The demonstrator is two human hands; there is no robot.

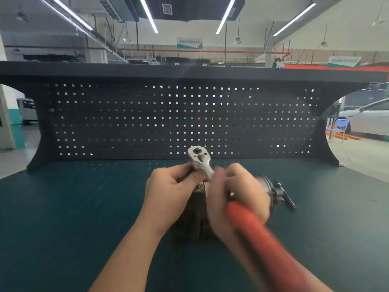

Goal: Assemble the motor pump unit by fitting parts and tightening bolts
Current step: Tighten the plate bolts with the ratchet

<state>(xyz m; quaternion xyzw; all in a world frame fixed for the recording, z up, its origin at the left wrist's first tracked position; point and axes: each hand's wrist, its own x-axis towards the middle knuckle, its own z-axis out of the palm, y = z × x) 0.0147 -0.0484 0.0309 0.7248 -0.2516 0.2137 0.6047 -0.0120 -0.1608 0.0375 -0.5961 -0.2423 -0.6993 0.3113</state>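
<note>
The dark motor pump unit (275, 190) lies on the green bench mat, mostly hidden behind both hands; its metal end with a small fitting sticks out to the right. A ratchet wrench (199, 158) with a silver head and a long red handle (250, 224) stands over the unit, head up and handle slanting toward me. My left hand (168, 192) pinches the wrench just below its head, above the unit's top. My right hand (237, 194), blurred by motion, grips the upper part of the red handle. The bolt under the wrench is hidden.
A dark pegboard back panel (179, 119) rises behind the green bench mat (73, 207). Beyond the bench are a workshop hall, a blue chair (339, 128) and a parked car (366, 119) at the right.
</note>
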